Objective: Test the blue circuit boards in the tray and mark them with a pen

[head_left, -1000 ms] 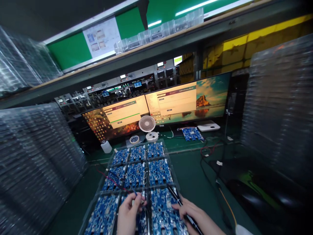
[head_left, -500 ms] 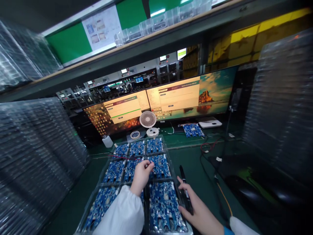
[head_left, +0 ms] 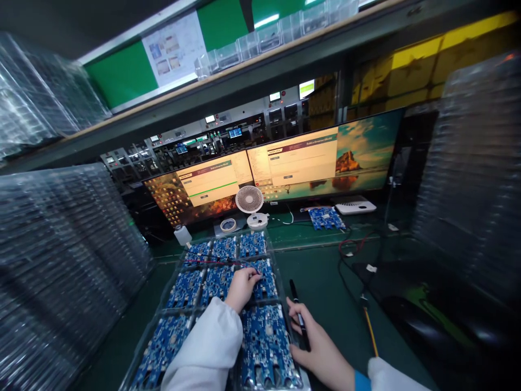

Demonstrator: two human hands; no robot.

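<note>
left hand (head_left: 241, 287), in a white sleeve, reaches over the clear plastic tray (head_left: 285, 304) of blue circuit boards and rests on the middle row, fingers curled together at the right-hand board of that row (head_left: 265, 271); a thin red and dark wire (head_left: 211, 262) runs from its fingertips leftward across the far boards, though whether the fingers pinch it cannot be told. right hand (head_left: 315, 350) lies at the tray's right edge, closed loosely around a black pen-like tool (head_left: 299, 315) whose tip points away from the person, over the green bench mat (head_left: 325, 282). nearest board (head_left: 266, 347) sits between the two hands. beyond the tray stand a small white desk fan (head_left: 249, 200), a tape roll (head_left: 228, 224), a white bottle (head_left: 183, 235) and two monitors (head_left: 293, 163). another blue board (head_left: 324, 218) lies near the right monitor. stacks of clear trays (head_left: 61, 260) rise on both sides.
</note>
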